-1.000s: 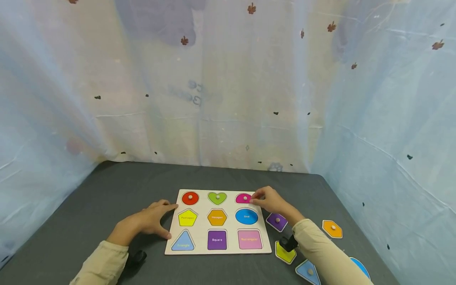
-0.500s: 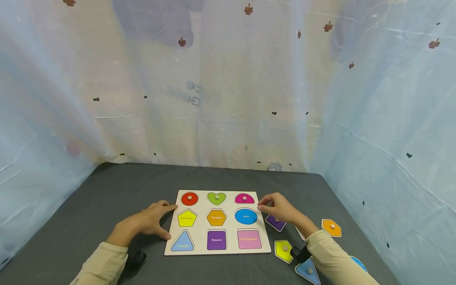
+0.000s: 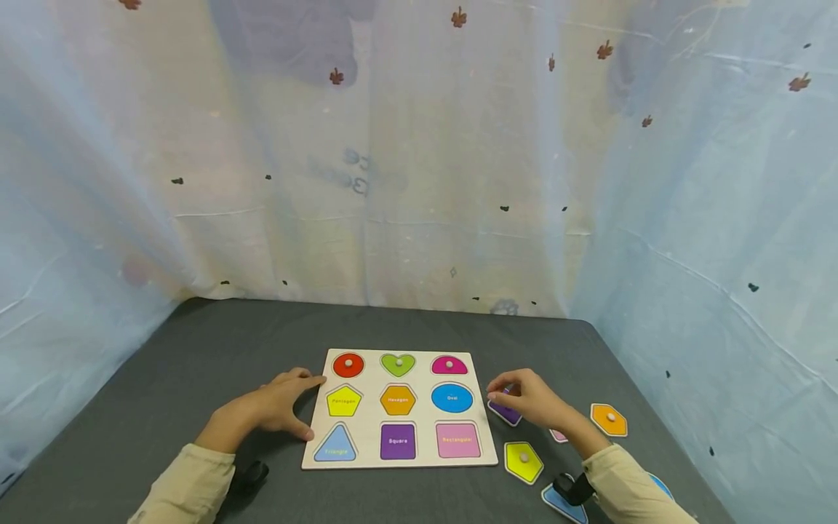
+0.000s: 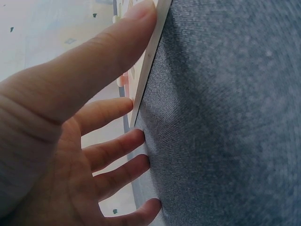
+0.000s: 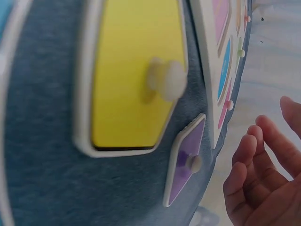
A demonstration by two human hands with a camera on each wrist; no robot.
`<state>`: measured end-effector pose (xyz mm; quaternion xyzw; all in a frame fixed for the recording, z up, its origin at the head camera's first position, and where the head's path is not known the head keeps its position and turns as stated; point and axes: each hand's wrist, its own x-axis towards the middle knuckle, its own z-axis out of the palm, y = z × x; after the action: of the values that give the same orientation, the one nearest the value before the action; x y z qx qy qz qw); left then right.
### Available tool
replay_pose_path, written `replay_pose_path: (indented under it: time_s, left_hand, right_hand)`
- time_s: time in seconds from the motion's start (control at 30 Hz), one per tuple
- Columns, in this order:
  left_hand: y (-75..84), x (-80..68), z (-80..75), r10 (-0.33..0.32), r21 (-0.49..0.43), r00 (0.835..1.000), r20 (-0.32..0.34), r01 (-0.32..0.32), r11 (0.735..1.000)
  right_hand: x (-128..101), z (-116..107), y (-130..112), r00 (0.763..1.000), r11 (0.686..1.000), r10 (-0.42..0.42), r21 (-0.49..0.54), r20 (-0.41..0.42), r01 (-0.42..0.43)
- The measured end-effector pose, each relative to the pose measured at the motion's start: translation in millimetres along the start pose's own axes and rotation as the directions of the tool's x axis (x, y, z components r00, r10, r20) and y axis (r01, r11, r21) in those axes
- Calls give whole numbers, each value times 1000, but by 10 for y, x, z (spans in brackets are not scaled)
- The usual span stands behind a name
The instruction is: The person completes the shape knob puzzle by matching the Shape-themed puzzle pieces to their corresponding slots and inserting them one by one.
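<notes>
Puzzle board (image 3: 425,407): pale wood, smooth, raw edge showing; painted insets matt. Purple square piece (image 5: 184,162): flat wood, matt paint, white rim, small rounded wooden knob. Yellow pentagon piece (image 5: 134,80): same matt paint, pale knob. Surface (image 3: 216,342): dark grey cloth, felt-like, finely fuzzy weave. Backdrop sheet (image 3: 419,160): thin translucent plastic, creased, faintly glossy. Sleeves (image 3: 190,480): beige cloth, matt.

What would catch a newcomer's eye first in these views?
The wooden shape puzzle board in the middle of the grey table, with the red circle, green heart and pink semicircle seated in its far row. The left hand rests at its left edge. The right hand hovers over the loose purple square piece to the right.
</notes>
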<state>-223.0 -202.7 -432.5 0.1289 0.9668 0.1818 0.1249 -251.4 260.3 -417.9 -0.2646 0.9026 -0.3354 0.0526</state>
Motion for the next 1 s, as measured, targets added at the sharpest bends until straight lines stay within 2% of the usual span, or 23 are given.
replay_pose_path:
  time_s: [0.27, 0.73, 1.0]
  left_hand:
    - [-26, -12, 5, -1, -13, 1000, 1, 1, 1000]
    - [-10, 2, 10, -13, -24, 1000, 6, 13, 1000]
    - [-5, 2, -4, -6, -16, 1000, 6, 6, 1000]
  right_hand:
    - [-144, 45, 49, 999, 996, -9, 86, 41, 6]
    - [-405, 31, 140, 989, 986, -52, 167, 139, 29]
    - [-508, 3, 208, 968, 960, -166, 255, 189, 114]
